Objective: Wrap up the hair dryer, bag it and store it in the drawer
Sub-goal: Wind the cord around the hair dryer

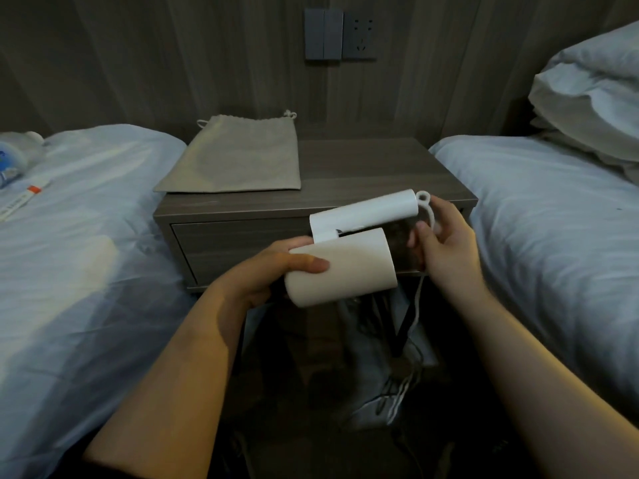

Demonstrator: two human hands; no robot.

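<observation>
Seemingly light and rigid, the folded hair dryer (pixel 345 261) sits gripped in the left hand (pixel 276 271); the right hand (pixel 446 243) pinches its limp cord (pixel 430 216).

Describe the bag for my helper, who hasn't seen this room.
Between the two white beds stands a dark wooden nightstand. On its top's left half lies a flat beige cloth drawstring pouch, cords at its far end. It is the only thing resting there.

The drawstring bag (pixel 232 157) covers the counter's (pixel 373 167) left half; its right half lies bare. Both hands holding the hair dryer (pixel 349 250) block the shut drawer (pixel 235 247) front, hemmed between two beds.
</observation>
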